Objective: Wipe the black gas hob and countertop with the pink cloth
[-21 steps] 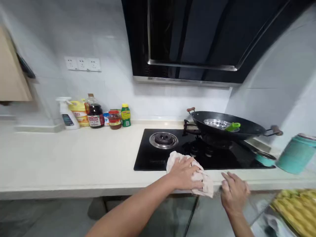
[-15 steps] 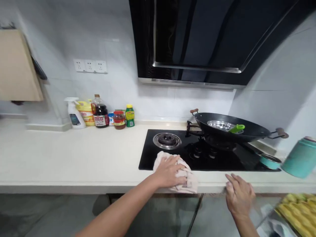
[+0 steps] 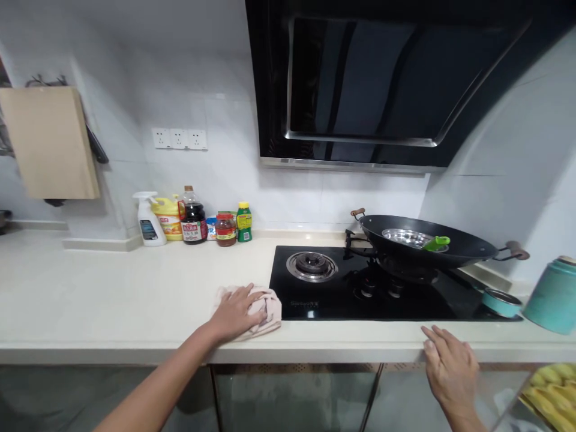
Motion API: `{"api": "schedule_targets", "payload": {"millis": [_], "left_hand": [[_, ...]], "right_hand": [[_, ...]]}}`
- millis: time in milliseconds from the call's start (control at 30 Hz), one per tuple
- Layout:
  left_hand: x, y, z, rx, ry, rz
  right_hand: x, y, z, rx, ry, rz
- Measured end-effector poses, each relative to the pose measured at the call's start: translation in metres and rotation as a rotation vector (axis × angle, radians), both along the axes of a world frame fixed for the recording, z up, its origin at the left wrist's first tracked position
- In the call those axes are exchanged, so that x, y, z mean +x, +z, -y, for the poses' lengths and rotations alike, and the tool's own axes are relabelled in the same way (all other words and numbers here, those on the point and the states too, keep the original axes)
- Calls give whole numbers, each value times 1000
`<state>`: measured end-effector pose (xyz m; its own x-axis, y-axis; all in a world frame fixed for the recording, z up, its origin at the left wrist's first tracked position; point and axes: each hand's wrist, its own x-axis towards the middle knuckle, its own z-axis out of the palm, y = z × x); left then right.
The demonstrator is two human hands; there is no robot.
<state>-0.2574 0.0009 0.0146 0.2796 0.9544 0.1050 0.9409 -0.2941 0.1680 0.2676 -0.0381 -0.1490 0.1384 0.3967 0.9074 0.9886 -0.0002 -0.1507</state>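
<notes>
My left hand [image 3: 234,315] presses down on a pale pink cloth [image 3: 270,307], its fingers spread over the top. The cloth lies crumpled on the white counter [image 3: 112,300], against the left front corner of the black gas stove [image 3: 333,303]. Away to the right, my right hand [image 3: 452,369] hovers at the counter's front edge, fingers extended and holding nothing.
A wok [image 3: 468,246] with a metal strainer [image 3: 402,237] and green handle [image 3: 436,243] sits on the right burner. Bottles, including a spray bottle [image 3: 150,222], line the wall. A teal lidless bowl [image 3: 501,305] and teal canister [image 3: 553,297] stand far right.
My left hand has slid the cloth leftward, off the stove's front edge and onto the counter. My right hand stays near the counter edge. The view has shifted slightly.
</notes>
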Motion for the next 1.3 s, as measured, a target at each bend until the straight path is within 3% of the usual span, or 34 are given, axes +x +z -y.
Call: {"api": "schedule_targets", "payload": {"millis": [200, 333, 500, 700, 833, 1067, 1167, 1300], "left_hand": [[-13, -26, 53, 283, -71, -68], [13, -50, 76, 485, -100, -64], [84, -69, 79, 524, -211, -50], [191, -57, 64, 374, -437, -116], [265, -53, 52, 323, -613, -123], [384, -77, 22, 416, -800, -20], [413, -90, 15, 487, -753, -86], [417, -99, 17, 604, -698, -163]], "right_hand": [[-1, 4, 3, -61, -7, -61], [-5, 7, 4, -91, -12, -91], [-10, 11, 4, -95, -21, -95], [8, 13, 10, -125, 104, -74], [31, 11, 10, -63, 240, -156], [42, 4, 9, -24, 314, -327], [43, 4, 12, -43, 309, -336], [48, -1, 14, -73, 327, -247]]}}
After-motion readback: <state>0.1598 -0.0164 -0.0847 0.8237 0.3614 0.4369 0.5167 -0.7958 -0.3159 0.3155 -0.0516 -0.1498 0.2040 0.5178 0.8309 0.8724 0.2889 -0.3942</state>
